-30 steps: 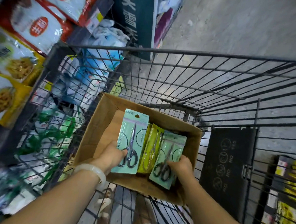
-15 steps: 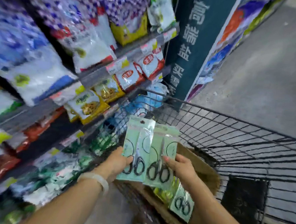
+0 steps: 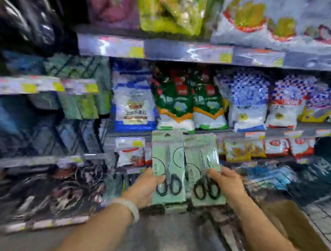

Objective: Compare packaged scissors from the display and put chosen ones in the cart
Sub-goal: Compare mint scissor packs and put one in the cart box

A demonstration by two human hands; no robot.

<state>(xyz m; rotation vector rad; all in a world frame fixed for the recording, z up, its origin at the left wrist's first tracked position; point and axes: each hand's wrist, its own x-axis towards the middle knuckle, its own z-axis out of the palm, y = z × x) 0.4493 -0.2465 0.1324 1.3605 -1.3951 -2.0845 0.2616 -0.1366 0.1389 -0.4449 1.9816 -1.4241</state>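
Lifted from the cart toward blurred shelves, two mint-green carded packs of black-handled scissors stand side by side: left hand (image 3: 144,190) grips one pack (image 3: 168,168), right hand (image 3: 228,184) the other pack (image 3: 204,170), comparison unresolved.

Supermarket aisle, shelves (image 3: 184,51) w/ price tags, bagged goods (image 3: 173,104)

No text can be read: printing on the scissors packs (image 3: 169,164), shelf price tags (image 3: 111,45) and food bags (image 3: 175,100) is blurred.

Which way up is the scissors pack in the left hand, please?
Upright: the left pack has its hang hole on top and black handles at the bottom, gripped by the left hand.
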